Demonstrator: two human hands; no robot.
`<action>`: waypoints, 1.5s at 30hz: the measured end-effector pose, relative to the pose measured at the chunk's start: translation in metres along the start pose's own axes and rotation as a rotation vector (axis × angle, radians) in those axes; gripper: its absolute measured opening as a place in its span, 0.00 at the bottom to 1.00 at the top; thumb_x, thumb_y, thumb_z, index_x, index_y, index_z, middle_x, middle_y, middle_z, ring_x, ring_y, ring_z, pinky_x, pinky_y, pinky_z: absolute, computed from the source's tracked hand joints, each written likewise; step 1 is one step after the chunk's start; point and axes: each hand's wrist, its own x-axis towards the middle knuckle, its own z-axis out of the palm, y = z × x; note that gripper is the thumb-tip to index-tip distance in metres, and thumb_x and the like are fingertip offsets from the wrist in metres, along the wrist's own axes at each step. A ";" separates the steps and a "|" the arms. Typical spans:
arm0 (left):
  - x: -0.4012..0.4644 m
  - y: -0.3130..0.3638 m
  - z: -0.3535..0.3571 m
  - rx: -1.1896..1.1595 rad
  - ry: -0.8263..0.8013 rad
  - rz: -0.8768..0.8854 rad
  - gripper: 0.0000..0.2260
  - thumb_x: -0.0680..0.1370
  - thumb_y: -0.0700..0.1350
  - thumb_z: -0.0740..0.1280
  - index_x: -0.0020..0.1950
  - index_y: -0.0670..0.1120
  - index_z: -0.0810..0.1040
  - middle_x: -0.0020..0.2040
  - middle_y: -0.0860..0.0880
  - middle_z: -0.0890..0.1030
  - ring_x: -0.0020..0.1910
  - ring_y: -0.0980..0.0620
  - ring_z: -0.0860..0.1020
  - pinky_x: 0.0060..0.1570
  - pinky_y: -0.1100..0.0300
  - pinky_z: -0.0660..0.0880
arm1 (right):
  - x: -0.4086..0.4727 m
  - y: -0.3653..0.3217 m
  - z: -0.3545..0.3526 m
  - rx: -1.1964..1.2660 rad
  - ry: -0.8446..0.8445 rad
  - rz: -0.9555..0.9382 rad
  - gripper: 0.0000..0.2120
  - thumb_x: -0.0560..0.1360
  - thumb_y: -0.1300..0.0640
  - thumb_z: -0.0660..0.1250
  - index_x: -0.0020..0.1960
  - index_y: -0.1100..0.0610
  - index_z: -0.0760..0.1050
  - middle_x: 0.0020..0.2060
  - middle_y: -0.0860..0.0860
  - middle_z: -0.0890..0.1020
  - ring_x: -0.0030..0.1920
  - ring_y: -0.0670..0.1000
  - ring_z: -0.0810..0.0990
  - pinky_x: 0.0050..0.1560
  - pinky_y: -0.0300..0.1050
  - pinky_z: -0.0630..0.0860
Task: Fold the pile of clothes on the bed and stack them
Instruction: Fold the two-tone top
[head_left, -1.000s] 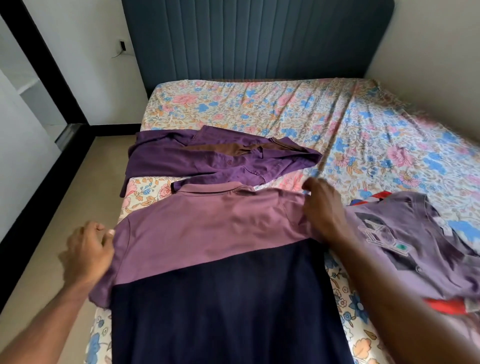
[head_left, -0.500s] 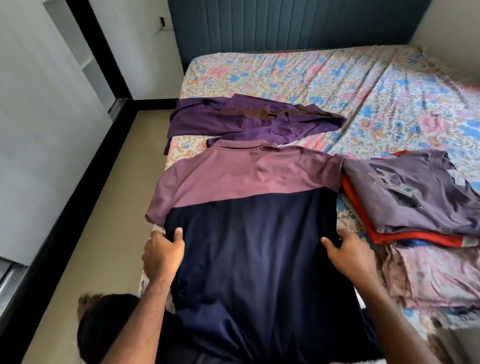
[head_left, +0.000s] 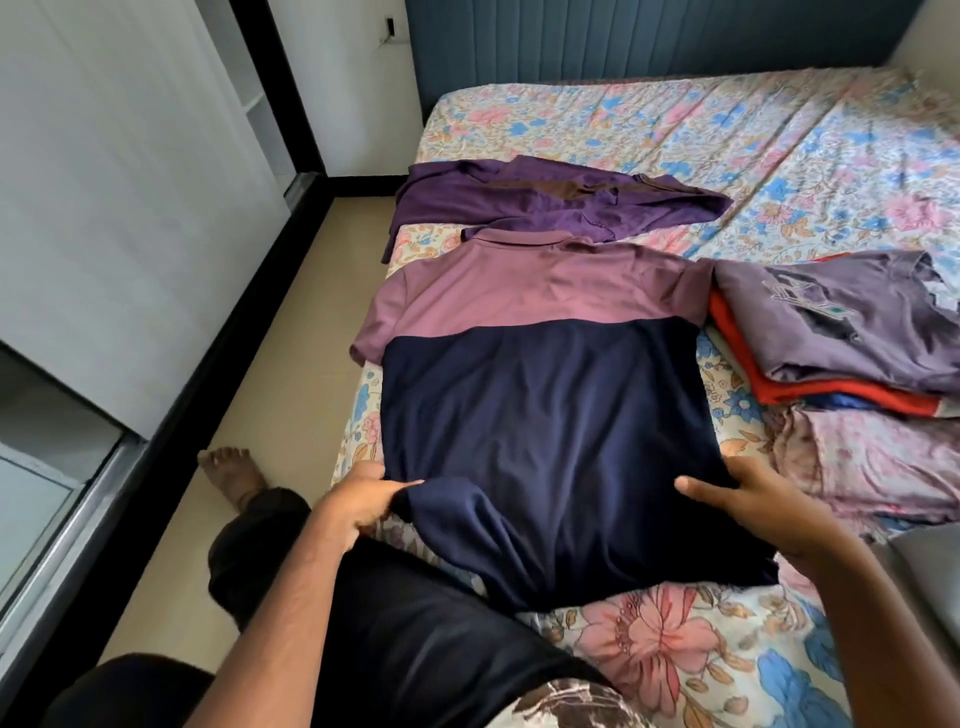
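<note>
Bed (head_left: 675, 130): covered in a floral sheet, filling the right and far part of the view, dark padded headboard behind.
Polo shirt (head_left: 545, 415): spread flat, back up, on the near left part of the bed; mauve yoke and collar toward the headboard, navy body toward the camera, near hem rumpled and lifted at the left corner.
Folded stack (head_left: 841, 332): just right of the polo shirt, a grey-purple printed tee on top, red and blue layers under it.
Purple shirt (head_left: 545, 202): unfolded, crumpled, just beyond the polo collar.
Left hand (head_left: 358, 501): at the shirt's near left corner, fingers curled, pinching a bunch of navy fabric.
Right hand (head_left: 753, 504): at the near right edge, thumb lying on top of the fabric, other fingers mostly hidden behind the edge.
Foot (head_left: 231, 470): bare, on the floor left of the bed.
</note>
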 end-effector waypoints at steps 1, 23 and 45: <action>-0.005 -0.002 -0.002 -0.106 -0.040 -0.015 0.25 0.69 0.51 0.78 0.61 0.41 0.79 0.50 0.43 0.86 0.45 0.46 0.83 0.43 0.52 0.82 | -0.005 0.000 0.000 0.046 0.029 -0.021 0.08 0.78 0.55 0.72 0.53 0.59 0.82 0.46 0.53 0.88 0.48 0.53 0.87 0.56 0.55 0.82; -0.099 -0.014 -0.049 -0.370 -0.248 0.072 0.26 0.69 0.51 0.80 0.62 0.39 0.81 0.59 0.40 0.84 0.57 0.41 0.83 0.58 0.44 0.79 | -0.085 0.015 -0.018 0.489 0.022 0.147 0.15 0.76 0.57 0.71 0.58 0.66 0.79 0.49 0.65 0.85 0.42 0.60 0.87 0.38 0.48 0.85; -0.098 -0.026 -0.078 0.524 -0.082 -0.059 0.19 0.76 0.60 0.71 0.45 0.45 0.73 0.31 0.47 0.79 0.24 0.54 0.72 0.23 0.65 0.62 | -0.082 0.015 -0.006 -0.962 0.255 0.098 0.29 0.70 0.41 0.77 0.63 0.53 0.71 0.60 0.57 0.79 0.60 0.60 0.78 0.59 0.53 0.75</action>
